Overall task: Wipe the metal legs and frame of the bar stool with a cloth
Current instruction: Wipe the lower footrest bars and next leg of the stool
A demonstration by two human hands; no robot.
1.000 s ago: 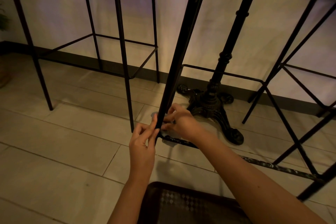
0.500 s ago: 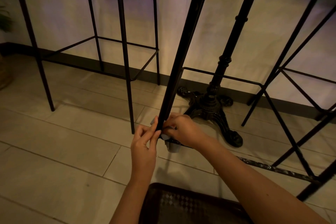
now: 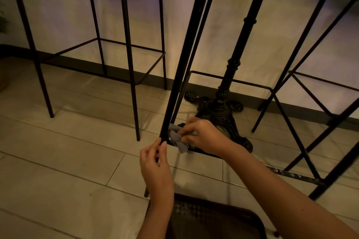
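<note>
A black metal bar stool leg (image 3: pixel 180 68) slants down through the middle of the view to a low footrest bar (image 3: pixel 291 175) that runs to the right. My right hand (image 3: pixel 202 136) pinches a small grey cloth (image 3: pixel 177 137) against the corner where the leg meets that bar. My left hand (image 3: pixel 155 163) grips the leg just below the corner, fingers curled round it. The leg's foot is hidden behind my left hand.
A second stool frame (image 3: pixel 128 48) stands to the left, a third (image 3: pixel 303 91) to the right. An ornate black cast-iron table base (image 3: pixel 219 106) sits just behind my right hand. A dark woven seat (image 3: pixel 206 217) lies at the bottom edge. The floor is pale tile.
The cloth has come into plain view beside the leg. My right hand has shifted slightly right along the footrest corner, and my left hand has slid a little lower on the leg.
</note>
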